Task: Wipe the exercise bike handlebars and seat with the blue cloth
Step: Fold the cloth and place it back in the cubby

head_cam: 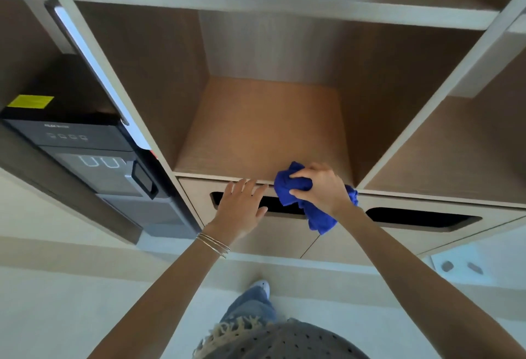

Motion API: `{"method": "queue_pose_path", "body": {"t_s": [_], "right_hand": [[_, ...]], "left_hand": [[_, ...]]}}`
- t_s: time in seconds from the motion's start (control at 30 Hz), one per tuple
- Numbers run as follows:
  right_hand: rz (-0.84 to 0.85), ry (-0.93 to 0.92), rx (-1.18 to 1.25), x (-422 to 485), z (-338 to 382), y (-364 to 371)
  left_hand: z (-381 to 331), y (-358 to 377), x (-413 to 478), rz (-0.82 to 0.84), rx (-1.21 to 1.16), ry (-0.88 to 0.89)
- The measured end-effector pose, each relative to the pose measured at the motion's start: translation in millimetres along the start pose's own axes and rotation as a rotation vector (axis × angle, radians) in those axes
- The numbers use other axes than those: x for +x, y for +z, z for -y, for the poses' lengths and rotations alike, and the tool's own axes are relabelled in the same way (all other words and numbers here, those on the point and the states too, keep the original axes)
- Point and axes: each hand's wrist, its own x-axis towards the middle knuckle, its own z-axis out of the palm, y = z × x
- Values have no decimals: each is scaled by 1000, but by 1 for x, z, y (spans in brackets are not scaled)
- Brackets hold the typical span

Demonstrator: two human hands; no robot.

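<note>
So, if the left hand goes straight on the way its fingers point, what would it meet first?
Probably the front edge of the shelf, right at the fingers of the left hand; after it, the wooden floor of the open compartment looks free. Depth is hard to judge from one view.

The left hand [242, 208] and right hand [321, 188] are bare, as are both forearms, and the left wrist carries a few thin metal bangles [214, 245] (gold-toned and silver-toned, stacked loosely). Lower in the view is a grey top [284, 343] dotted with small dark holes and edged with a pale frayed fringe [227, 330]. Below it are faded blue jeans [250, 309] and the toe of a pale shoe [262, 284].
</note>
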Motion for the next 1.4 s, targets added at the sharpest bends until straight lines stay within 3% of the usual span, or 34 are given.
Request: {"method": "queue_pose_path", "body": {"t_s": [0.27,0.4,0.53,0.63,0.77,1.0,1.1,1.27,1.4], "right_hand": [[-142,117,-98,72,2,4],[53,152,-208,82,-11,16],[116,89,-45,74,-26,5],[3,59,103,59,-44,-12],[-103,39,103,40,-64,-27],[-62,186,130,21,-60,-15],[40,174,159,17,-45,-12],[-81,145,77,42,-46,-13],[52,109,-91,64,-47,-6]], "left_hand": [[26,-8,46,-17,48,27],[30,-5,59,16,54,32],[27,0,70,37,29,71],[22,4,80,14,-17,126],[11,2,93,-50,-109,192],[4,-3,104,-90,-186,182],[5,-4,105,-98,-227,122],[4,-4,98,-135,-258,181],[-8,6,90,-80,-209,211]]}}
